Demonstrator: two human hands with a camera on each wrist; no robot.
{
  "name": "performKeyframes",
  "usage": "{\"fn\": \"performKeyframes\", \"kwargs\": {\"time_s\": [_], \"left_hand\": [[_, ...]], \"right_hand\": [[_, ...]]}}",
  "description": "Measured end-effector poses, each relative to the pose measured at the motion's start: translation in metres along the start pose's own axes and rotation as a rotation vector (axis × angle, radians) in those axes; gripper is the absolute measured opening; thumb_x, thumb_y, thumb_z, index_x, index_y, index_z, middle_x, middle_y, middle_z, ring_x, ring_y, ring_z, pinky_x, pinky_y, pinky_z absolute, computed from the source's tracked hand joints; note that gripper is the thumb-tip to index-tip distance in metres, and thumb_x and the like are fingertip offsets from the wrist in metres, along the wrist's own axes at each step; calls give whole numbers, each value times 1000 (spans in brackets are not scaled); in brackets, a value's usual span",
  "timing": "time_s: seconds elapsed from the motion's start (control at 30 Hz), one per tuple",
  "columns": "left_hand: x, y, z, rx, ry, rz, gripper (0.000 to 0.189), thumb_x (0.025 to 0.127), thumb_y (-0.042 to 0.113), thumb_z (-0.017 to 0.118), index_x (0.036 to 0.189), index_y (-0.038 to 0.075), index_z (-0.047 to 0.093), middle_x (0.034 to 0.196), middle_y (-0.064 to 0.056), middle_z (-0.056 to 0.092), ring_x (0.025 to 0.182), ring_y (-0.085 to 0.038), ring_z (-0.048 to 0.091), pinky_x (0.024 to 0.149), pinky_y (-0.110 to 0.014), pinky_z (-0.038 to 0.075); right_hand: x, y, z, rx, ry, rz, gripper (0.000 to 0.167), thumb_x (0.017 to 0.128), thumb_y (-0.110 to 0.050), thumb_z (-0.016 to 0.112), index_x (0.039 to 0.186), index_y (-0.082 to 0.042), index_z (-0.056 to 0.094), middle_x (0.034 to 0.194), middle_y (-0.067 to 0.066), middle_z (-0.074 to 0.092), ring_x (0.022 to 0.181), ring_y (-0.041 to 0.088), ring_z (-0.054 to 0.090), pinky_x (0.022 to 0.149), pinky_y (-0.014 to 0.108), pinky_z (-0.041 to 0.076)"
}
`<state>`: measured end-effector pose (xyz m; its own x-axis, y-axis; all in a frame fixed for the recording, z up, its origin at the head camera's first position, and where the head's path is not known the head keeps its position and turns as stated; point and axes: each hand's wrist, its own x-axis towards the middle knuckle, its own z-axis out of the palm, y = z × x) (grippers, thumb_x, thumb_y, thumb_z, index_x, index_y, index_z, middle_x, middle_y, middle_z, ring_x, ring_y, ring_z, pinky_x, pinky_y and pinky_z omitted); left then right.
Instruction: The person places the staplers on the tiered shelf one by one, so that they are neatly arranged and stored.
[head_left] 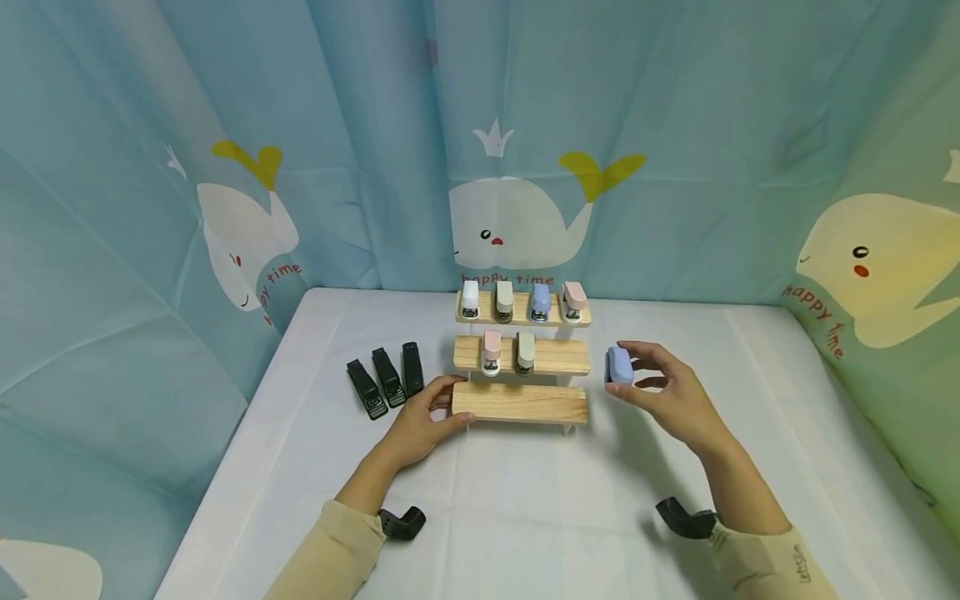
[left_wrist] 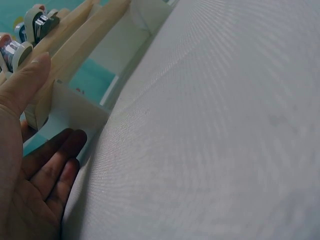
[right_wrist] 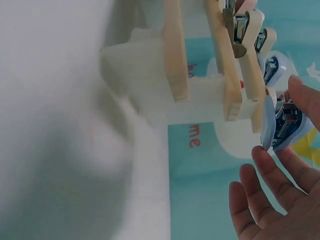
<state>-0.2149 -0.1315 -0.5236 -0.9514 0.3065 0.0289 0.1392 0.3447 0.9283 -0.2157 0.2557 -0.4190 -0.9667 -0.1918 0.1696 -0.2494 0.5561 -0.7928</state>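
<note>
A three-tier wooden display rack [head_left: 521, 402] with white supports stands on the table. My left hand [head_left: 422, 423] grips the left end of its lowest board, thumb [left_wrist: 31, 75] against the wood and the other fingers lower down. Off the rack's right side, my right hand [head_left: 671, 393] holds a small blue stapler [head_left: 619, 365] in the air, pinched between thumb and fingers. The right wrist view shows this stapler [right_wrist: 286, 122] from its metal side. On the middle board sit a pink stapler [head_left: 491, 352] and a grey-green stapler [head_left: 526, 352].
White, grey-green, blue and pink staplers [head_left: 573, 300] line the top board. Three black staplers [head_left: 390, 377] lie left of the rack, close to my left hand. Behind the white-covered table [head_left: 525, 517] hangs a blue curtain [head_left: 390, 125] printed with whales.
</note>
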Motion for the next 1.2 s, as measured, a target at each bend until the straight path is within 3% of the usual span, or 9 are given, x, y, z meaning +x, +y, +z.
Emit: {"fn": "performKeyframes", "kwargs": {"time_s": [0.4,0.67,0.93,1.2], "left_hand": [[0,1,-1,-11,-3,-3,61,92,42,79,145,36,52,135,2,69,130,-23,63,113,-51,47],[-1,2,0,-12,-2,-15,60,91,43,80,145,37,52,133,2,70,130,-23,63,113,-52,47],[0,2,0,-16,-3,-22,61,91,44,80,145,38,52,133,4,70,130,-22,63,113,-51,47],[-1,1,0,-17,-3,-12,61,91,46,79,145,36,52,132,2,70,128,-23,65,111,-51,48]], "right_hand": [[7,-8,12,-8,16,-34,60,90,-22,84,143,-11,58,123,9,65,111,5,56,92,24,51],[12,-11,23,-14,13,-56,60,91,-24,83,143,-10,57,129,8,66,115,0,54,102,38,47],[19,-21,33,50,-6,-67,60,90,-22,84,143,-12,58,132,12,65,121,14,56,110,49,43],[25,-22,43,77,-20,-84,60,90,-21,84,143,-11,58,130,10,65,120,13,57,111,53,43]]}}
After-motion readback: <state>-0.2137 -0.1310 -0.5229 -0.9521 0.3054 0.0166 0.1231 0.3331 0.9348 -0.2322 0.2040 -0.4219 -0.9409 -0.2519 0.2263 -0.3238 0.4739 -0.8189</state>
